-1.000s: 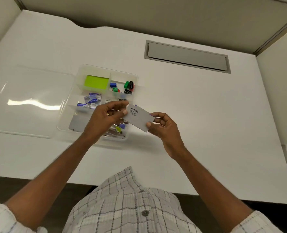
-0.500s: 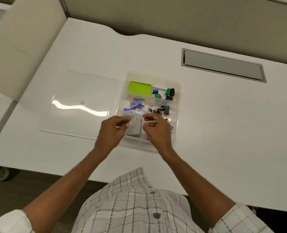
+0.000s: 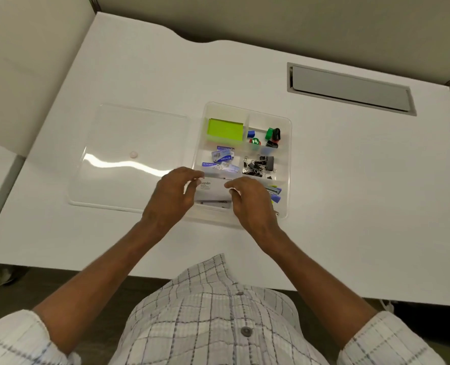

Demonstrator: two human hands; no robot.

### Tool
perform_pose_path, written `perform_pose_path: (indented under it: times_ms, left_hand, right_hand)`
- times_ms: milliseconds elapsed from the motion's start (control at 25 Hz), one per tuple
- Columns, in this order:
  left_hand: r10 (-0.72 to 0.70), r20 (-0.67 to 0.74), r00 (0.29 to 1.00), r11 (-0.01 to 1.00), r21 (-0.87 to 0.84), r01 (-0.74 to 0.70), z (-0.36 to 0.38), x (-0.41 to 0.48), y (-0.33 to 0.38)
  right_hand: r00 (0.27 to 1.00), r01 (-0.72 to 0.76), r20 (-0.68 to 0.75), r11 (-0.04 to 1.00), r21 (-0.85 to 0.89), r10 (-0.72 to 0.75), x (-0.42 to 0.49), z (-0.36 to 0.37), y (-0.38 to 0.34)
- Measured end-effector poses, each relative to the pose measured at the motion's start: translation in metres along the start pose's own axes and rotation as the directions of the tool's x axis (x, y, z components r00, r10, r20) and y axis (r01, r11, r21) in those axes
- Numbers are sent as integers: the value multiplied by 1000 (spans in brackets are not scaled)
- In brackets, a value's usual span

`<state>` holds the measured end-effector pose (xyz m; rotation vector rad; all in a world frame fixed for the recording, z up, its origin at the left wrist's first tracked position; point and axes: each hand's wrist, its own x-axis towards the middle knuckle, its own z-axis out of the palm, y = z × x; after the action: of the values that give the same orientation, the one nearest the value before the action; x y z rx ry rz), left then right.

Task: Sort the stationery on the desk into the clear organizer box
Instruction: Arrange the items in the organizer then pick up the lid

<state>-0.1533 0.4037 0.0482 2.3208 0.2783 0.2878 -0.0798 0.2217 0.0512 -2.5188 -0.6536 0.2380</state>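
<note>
The left hand (image 3: 170, 198) and right hand (image 3: 250, 200) each pinch one end of a grey pack (image 3: 210, 192) printed "Camlin", fingers curled at its left and right edges; the pack sits low over the near-left compartment of the clear box (image 3: 288, 164), above another grey piece whose kind I cannot tell; just right of the right hand, blue-tipped items (image 3: 276, 192) lie in the near-right compartment, partly hidden; beyond the hands, small blue packets (image 3: 222, 160) fill the middle-left compartment and black binder clips (image 3: 258, 164) the middle-right; a lime-green pad (image 3: 225, 129) lies in the far-left compartment, and green, blue, red and black pieces (image 3: 270, 135) in the far-right; the clear lid (image 3: 129, 159) lies flat just left of the box; both rest on the white table (image 3: 350, 180), which has a grey hatch (image 3: 350, 88) near its far edge.
</note>
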Motion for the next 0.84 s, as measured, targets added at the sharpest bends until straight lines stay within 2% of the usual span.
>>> perform_pose_path:
  times_ms: [160, 320, 440, 520, 600, 680, 760, 840]
  left_hand:
    - [-91, -77, 993, 994, 52, 95, -22, -5, -38]
    - [-179, -110, 978, 967, 164, 196, -51, -14, -90]
    - [-280, -136, 950, 916, 258, 307, -72, -18, -130]
    - [-354, -161, 921, 873, 297, 388, -85, -20, -153]
    - [-436, -178, 882, 830, 300, 471, -95, -22, -170]
    - [-490, -167, 855, 813, 266, 518, -101, -23, -179]
    - [-485, -173, 857, 832, 212, 513, -103, -21, -182]
    - [-494, -216, 842, 841, 126, 526, -107, -17, -182]
  right_hand:
    - [998, 63, -13, 998, 5, -63, -9, 2, -20]
    - [977, 182, 101, 982, 59, -187, -2, 21, -57]
    - [923, 319, 196, 944, 88, -330, 0, 51, -90]
    - [881, 359, 290, 927, 105, -374, 3, 73, -106]
    - [855, 341, 391, 937, 72, -341, 9, 91, -115]
    - [844, 276, 481, 961, -5, -240, 15, 105, -118]
    - [829, 190, 547, 979, -73, -120, 18, 114, -119]
    - [827, 132, 558, 988, -75, -68, 18, 118, -119]
